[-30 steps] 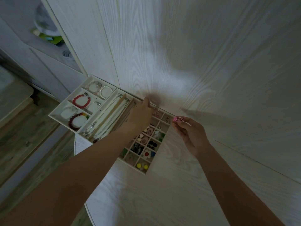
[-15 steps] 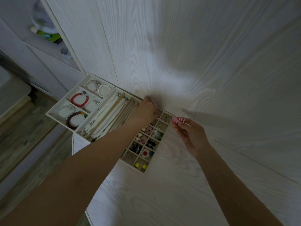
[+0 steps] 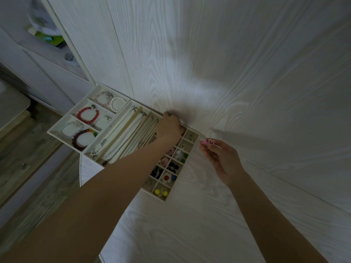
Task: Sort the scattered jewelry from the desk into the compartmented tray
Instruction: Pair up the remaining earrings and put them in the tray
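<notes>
A cream compartmented tray (image 3: 57,137) lies on the white wood-grain desk (image 3: 190,234). Its left section holds bead bracelets, among them a red one (image 3: 87,115). Chain necklaces (image 3: 129,141) fill the long middle slots, and small earrings fill the grid on the right. My left hand (image 3: 170,128) sits at the far rim of that grid, fingers curled down over the edge. Just right of the tray, my right hand (image 3: 222,160) pinches pink earrings (image 3: 209,141) at its fingertips, held above the desk.
The tray's bracelet section hangs past the desk's left edge, over a wooden floor (image 3: 24,158). A white cabinet shelf with a green item (image 3: 55,37) is at the upper left. White panelling (image 3: 228,63) rises behind the tray.
My left hand has curled from a raised finger into a closed grip at the tray's far rim. My right hand has held nearly still with the pink earrings.
</notes>
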`<action>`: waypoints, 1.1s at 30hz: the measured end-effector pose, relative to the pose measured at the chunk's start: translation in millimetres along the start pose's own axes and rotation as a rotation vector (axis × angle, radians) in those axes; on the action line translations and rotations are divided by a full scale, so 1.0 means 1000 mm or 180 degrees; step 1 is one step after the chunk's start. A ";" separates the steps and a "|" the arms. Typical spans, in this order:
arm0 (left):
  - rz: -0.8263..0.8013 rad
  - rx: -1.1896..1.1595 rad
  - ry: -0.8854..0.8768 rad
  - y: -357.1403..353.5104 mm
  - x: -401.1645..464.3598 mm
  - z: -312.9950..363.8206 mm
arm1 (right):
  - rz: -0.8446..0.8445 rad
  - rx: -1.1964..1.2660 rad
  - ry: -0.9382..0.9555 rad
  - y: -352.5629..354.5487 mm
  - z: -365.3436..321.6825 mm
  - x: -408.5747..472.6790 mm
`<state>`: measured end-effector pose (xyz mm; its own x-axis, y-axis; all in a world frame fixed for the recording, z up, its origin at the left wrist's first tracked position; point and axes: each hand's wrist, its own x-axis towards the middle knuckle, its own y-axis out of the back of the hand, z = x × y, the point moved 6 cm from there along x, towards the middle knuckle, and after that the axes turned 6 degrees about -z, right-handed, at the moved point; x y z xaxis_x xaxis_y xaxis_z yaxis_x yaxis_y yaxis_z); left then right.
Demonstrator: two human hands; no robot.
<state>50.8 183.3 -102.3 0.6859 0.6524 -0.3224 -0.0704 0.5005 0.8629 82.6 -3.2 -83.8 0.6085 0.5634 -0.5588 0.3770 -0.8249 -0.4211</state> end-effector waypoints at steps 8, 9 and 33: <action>0.0019 -0.0335 -0.0145 0.010 -0.004 -0.010 | 0.0006 -0.0060 -0.0016 0.002 -0.001 -0.001; -0.0012 -0.0286 -0.0216 0.013 -0.005 -0.011 | 0.0004 -0.0057 -0.0001 0.001 -0.001 -0.001; -0.0374 -0.0240 -0.0770 -0.002 -0.005 -0.004 | 0.0006 -0.0106 -0.0059 0.001 0.004 -0.006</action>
<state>44.6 181.4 -104.4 0.8449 0.4371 -0.3084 -0.0277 0.6114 0.7908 76.4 -7.4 -84.3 0.5963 0.5623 -0.5730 0.3990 -0.8269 -0.3963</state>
